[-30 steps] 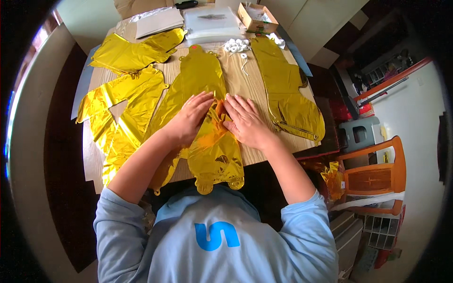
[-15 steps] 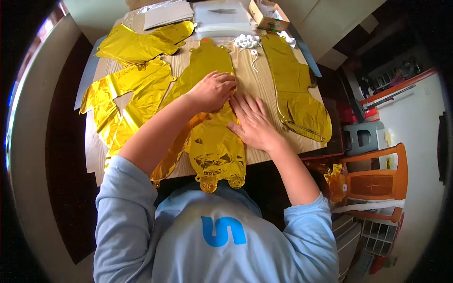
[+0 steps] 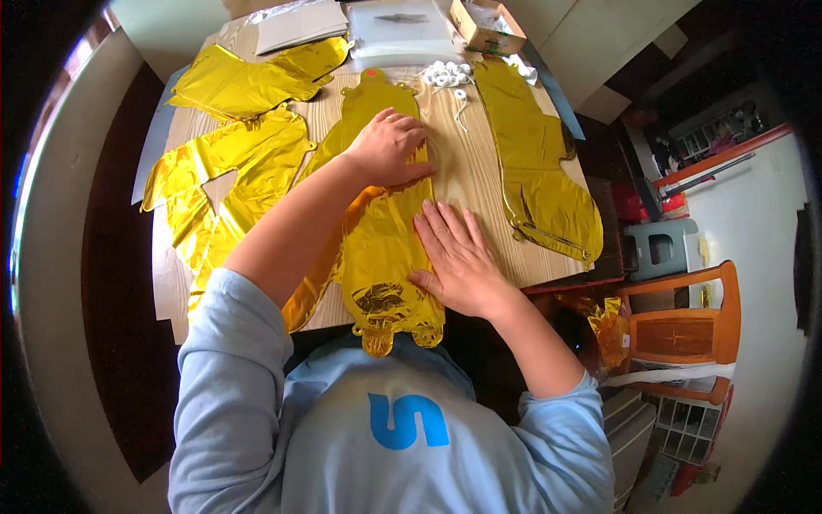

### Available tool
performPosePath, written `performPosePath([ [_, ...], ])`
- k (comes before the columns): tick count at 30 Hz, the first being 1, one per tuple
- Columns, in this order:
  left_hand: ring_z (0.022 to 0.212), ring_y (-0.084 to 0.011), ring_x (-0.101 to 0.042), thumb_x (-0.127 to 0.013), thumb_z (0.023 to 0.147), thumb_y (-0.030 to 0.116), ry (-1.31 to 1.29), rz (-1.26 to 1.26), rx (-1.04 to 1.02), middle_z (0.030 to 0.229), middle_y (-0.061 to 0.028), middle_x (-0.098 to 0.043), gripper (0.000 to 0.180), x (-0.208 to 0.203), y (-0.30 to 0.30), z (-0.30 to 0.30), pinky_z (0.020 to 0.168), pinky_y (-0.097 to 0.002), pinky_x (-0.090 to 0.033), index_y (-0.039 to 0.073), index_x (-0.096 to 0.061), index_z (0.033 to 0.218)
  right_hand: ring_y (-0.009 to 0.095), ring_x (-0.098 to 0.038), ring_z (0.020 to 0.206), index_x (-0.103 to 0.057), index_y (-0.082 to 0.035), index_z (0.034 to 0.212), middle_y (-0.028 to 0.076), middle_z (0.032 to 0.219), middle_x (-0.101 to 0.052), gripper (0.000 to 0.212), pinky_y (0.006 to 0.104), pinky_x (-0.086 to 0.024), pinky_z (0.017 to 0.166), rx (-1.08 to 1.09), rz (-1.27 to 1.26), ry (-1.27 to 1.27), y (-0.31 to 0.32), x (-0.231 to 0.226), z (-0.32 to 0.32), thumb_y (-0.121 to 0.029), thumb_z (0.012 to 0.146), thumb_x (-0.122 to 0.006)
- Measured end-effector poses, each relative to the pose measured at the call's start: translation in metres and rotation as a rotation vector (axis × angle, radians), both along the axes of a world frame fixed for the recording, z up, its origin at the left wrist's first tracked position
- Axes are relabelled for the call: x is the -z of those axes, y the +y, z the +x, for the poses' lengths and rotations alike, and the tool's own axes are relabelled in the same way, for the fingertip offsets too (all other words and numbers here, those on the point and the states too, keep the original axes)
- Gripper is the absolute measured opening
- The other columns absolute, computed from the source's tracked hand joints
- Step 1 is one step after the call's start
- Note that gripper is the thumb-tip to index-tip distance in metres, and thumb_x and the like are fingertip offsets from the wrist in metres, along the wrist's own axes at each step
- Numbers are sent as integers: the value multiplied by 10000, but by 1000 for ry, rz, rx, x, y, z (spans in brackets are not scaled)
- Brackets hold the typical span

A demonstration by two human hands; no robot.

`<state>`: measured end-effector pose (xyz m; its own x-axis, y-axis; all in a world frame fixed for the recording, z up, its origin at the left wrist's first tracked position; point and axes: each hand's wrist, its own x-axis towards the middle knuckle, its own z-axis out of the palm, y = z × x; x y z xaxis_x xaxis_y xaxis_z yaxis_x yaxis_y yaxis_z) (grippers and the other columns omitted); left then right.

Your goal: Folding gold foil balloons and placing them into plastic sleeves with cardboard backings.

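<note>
A flat gold foil balloon (image 3: 381, 236) lies lengthwise across the middle of the table, its near tabs hanging over the front edge. My left hand (image 3: 390, 150) rests on its upper half, thumb spread from bent fingers, with no grip showing. Nearer to me, my right hand (image 3: 460, 261) lies flat with fingers stretched, partly over the balloon's right edge and partly on the wood. Creases show near the balloon's lower end. Another fold of gold foil (image 3: 318, 278) shows beneath my left forearm.
More flat gold foil balloons lie at the far left (image 3: 253, 81), the left (image 3: 248, 154) and the right (image 3: 548, 184). White ribbon rolls (image 3: 445, 74) sit beyond the middle balloon, near clear plastic sheets (image 3: 402, 38), grey card (image 3: 300, 27) and a small box (image 3: 488, 34). A wooden chair (image 3: 681, 334) stands right.
My right hand has slid toward me along the balloon's right edge. My left hand's thumb has spread away from its fingers, and the balloon's lower part looks smoother.
</note>
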<state>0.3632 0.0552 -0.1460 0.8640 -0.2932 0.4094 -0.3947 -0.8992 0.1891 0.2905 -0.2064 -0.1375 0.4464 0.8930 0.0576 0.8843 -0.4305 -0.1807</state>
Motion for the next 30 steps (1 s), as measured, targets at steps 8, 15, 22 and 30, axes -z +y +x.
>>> performPosePath([
  [8,1230,-318,-564,-677,869,566,-151,-46,-384,1214,-107,-652,629,16,19,25,1133,-492,-337,120,-601,1306,375,-164,1547,-337,29,1540,225,1650,-231,825,567,-114,1240,2,3,36,6,-8,1,-525,969,-559],
  [15,842,-304,-663,-703,939,297,32,-578,-331,947,-160,-670,266,-55,8,-140,721,-404,-516,40,-696,1008,371,-181,1546,-309,3,1567,206,1653,-243,818,562,-122,1242,-4,-9,23,-2,-7,1,-525,986,-538],
  [22,700,-132,-657,-603,1025,432,1107,-1407,-762,823,-67,-697,451,-31,-24,-363,639,-275,-514,-6,-705,993,367,-194,1543,-305,-29,1578,178,1659,-249,830,564,-130,1238,-87,25,29,-6,-10,1,-585,992,-496],
  [30,779,-144,-651,-677,1000,307,538,-1454,-612,954,-56,-718,298,-29,-44,-344,704,-294,-516,22,-718,1078,370,-205,1537,-309,-38,1577,177,1659,-250,827,564,-145,1235,-103,33,4,-11,-6,3,-592,990,-493],
])
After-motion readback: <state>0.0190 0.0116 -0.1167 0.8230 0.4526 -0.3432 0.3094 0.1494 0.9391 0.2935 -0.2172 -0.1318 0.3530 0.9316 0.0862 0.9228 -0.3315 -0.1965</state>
